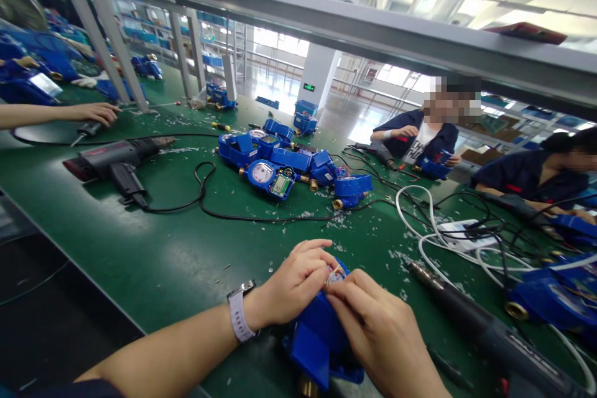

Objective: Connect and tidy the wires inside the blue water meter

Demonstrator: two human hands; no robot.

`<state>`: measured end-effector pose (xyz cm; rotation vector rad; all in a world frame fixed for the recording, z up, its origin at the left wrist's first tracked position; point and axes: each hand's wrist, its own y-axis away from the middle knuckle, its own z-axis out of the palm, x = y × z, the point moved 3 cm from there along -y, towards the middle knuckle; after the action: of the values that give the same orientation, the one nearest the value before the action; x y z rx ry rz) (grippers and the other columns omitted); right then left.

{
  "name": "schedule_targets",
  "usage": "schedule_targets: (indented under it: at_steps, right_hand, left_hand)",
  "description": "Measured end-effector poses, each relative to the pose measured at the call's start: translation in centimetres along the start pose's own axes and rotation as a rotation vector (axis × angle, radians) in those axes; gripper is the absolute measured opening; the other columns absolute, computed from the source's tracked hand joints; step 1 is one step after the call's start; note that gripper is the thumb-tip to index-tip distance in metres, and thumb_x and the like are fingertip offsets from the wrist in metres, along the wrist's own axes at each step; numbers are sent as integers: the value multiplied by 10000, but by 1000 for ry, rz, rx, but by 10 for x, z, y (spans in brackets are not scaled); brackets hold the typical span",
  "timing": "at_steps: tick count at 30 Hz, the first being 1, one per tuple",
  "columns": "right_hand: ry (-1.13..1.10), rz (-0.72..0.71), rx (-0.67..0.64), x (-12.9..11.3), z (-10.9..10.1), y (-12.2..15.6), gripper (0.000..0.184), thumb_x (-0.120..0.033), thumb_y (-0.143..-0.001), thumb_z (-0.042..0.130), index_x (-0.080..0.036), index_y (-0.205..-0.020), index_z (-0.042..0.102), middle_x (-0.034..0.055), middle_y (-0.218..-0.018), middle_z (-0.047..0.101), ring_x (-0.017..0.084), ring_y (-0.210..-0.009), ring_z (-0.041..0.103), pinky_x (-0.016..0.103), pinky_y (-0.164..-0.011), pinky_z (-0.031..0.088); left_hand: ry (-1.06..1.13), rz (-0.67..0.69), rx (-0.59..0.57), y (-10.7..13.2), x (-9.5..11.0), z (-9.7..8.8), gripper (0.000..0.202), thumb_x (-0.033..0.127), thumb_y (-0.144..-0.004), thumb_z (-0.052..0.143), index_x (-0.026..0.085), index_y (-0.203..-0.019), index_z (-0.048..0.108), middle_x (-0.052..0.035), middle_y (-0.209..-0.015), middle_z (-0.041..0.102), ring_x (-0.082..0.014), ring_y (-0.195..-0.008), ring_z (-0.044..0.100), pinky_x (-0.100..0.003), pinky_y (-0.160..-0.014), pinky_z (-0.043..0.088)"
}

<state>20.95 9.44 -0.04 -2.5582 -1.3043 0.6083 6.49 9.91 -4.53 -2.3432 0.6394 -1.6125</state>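
Observation:
A blue water meter (317, 339) with a brass end lies on the green bench in front of me, partly covered by my hands. My left hand (293, 283), with a watch on its wrist, is closed over the meter's far left side, its index finger stretched forward. Thin light-coloured wires (334, 273) show at the meter's far end, between the hands. From the right, my right hand (380, 323) pinches at these wires, thumb and index finger pressed together. The fingertips hide the exact point of grip.
Several blue meters (270, 177) are grouped mid-bench. A heat gun (107, 161) lies left, another (489, 323) right. Cables and a white power strip (466, 235) spread right. A co-worker's hand (96, 113) rests on a tool at left; two people sit opposite. A shelf (298, 6) crosses overhead.

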Motion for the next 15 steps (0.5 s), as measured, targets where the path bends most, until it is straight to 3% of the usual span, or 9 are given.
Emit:
schedule_targets:
  at_steps: [4, 7, 9, 12, 15]
  right_hand:
    - [177, 1, 60, -10, -3, -7, 270, -158, -976, 342, -201, -850, 576, 27, -745, 570, 166, -617, 584, 273, -535, 371]
    - [199, 112, 132, -5, -9, -4, 231, -179, -971, 374, -198, -849, 569, 19, -740, 576, 166, -626, 583, 274, -553, 385]
    - [102, 227, 212, 4, -16, 8, 193, -222, -966, 423, -200, -857, 580, 11, -751, 598, 155, -634, 585, 254, -572, 419]
    - [-58, 455, 347, 26, -26, 45, 203, -341, -946, 494, -199, -879, 624, 18, -776, 643, 160, -651, 603, 242, -613, 475]
    - [-82, 808, 482, 54, -35, 105, 359, -512, -862, 547, -186, -964, 657, 53, -822, 675, 211, -702, 640, 283, -635, 508]
  left_hand:
    - [-12, 8, 16, 3, 1, 0, 369, 254, -989, 309, 186, -951, 669, -62, -1076, 702, -223, -1303, 437, -413, -1137, 283]
    - [-42, 9, -7, 4, 4, -1, 397, 269, -995, 304, 200, -868, 674, -47, -1097, 701, -226, -1322, 416, -435, -1153, 229]
    - [-61, 12, -39, 4, 5, -3, 383, 269, -991, 310, 208, -874, 670, -41, -1111, 701, -232, -1323, 415, -462, -1159, 191]
    - [-35, 27, -88, 4, 6, -6, 299, 306, -965, 382, 209, -873, 649, -54, -1103, 700, -252, -1309, 431, -478, -1131, 234]
    - [33, 18, -112, 2, 7, -11, 206, 354, -866, 557, 199, -733, 581, -68, -1068, 699, -279, -1283, 453, -456, -1092, 314]
